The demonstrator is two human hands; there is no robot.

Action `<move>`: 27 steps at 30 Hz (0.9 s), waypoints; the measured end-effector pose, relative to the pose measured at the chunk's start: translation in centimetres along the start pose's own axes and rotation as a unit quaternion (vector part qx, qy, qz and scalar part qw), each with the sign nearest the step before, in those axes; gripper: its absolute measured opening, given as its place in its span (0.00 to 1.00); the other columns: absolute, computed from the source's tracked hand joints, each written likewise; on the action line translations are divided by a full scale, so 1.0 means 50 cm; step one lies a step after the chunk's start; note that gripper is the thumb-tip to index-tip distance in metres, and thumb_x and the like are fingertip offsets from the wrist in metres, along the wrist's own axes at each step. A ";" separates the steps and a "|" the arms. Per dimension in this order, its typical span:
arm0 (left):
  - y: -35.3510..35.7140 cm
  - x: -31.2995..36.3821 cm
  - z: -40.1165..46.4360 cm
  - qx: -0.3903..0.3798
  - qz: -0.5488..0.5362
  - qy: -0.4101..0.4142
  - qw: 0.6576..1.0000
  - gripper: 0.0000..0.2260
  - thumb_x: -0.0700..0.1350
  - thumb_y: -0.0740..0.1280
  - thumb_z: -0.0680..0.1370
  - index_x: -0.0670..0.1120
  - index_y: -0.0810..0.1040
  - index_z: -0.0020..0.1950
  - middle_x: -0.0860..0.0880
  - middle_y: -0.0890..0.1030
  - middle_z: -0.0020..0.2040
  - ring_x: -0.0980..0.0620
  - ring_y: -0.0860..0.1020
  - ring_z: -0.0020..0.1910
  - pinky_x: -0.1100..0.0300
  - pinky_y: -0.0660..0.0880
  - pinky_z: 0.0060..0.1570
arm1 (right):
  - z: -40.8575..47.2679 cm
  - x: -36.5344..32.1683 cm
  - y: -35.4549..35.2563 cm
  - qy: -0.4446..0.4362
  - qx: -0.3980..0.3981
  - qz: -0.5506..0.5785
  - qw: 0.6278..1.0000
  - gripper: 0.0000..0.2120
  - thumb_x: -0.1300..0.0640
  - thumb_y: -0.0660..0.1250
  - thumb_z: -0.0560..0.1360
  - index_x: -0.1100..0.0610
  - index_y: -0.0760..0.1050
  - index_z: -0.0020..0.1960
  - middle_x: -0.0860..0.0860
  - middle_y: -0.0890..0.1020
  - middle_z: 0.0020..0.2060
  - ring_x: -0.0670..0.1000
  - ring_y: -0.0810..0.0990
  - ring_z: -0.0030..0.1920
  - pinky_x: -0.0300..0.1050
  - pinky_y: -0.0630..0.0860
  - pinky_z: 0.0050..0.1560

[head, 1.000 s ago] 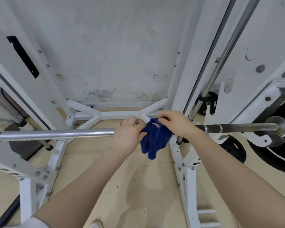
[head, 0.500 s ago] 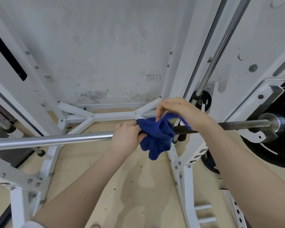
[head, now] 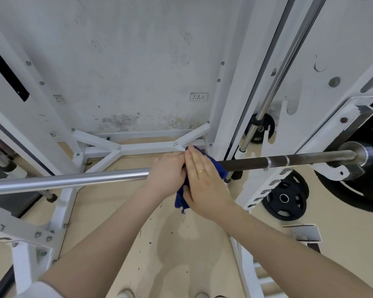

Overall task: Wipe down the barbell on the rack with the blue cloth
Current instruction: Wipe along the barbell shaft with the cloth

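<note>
Barely begun: blue cloth [head: 218,168] draped over barbell [head: 73,180] mid-shaft, right hand [head: 205,183] flat on it, fingers together; left hand [head: 166,175] apparently gripping beside; both lengths unwiped

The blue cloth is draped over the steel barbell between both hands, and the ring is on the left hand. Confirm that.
Not quite: the head view shows the gold ring on the right hand. The blue cloth does sit over the steel barbell, beside the left hand.
</note>
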State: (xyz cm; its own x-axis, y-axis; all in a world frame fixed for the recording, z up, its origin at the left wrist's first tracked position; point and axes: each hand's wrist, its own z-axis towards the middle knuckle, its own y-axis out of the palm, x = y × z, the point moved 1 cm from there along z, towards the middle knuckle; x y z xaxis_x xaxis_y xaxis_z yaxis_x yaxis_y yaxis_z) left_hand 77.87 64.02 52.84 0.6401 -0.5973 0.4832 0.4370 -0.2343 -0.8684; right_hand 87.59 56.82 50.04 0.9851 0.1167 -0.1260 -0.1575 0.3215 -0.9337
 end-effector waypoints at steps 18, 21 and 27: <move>-0.037 -0.002 -0.043 -0.075 0.184 -0.051 0.979 0.17 0.49 0.62 0.77 0.48 0.69 0.65 0.49 0.74 0.62 0.47 0.70 0.61 0.57 0.65 0.56 | 0.124 0.056 -0.031 0.013 -0.294 -0.022 0.956 0.12 0.52 0.67 0.67 0.52 0.70 0.48 0.47 0.75 0.37 0.51 0.76 0.39 0.45 0.72 0.36; -0.015 -0.009 -0.045 -0.046 0.227 -0.051 0.971 0.17 0.47 0.63 0.77 0.48 0.67 0.65 0.50 0.72 0.64 0.48 0.68 0.63 0.56 0.64 0.58 | 0.137 0.064 -0.039 0.041 -0.341 0.026 0.939 0.12 0.53 0.69 0.65 0.51 0.70 0.47 0.46 0.76 0.36 0.49 0.76 0.38 0.45 0.74 0.37; -0.009 0.007 -0.039 -0.006 0.227 -0.061 0.972 0.11 0.36 0.60 0.75 0.45 0.69 0.57 0.48 0.75 0.58 0.46 0.70 0.58 0.57 0.64 0.55 | 0.041 0.077 0.019 -0.066 0.013 -0.142 0.988 0.17 0.55 0.71 0.63 0.58 0.75 0.50 0.53 0.79 0.41 0.56 0.77 0.42 0.49 0.74 0.44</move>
State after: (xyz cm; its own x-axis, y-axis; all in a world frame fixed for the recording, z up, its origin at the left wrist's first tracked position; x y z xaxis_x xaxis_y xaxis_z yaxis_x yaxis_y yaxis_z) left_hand 76.69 62.43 53.19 0.8362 -0.5453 0.0582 0.0849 0.0239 -0.9961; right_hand 91.11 59.51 49.34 0.9725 0.1400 0.1861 0.1202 0.3827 -0.9160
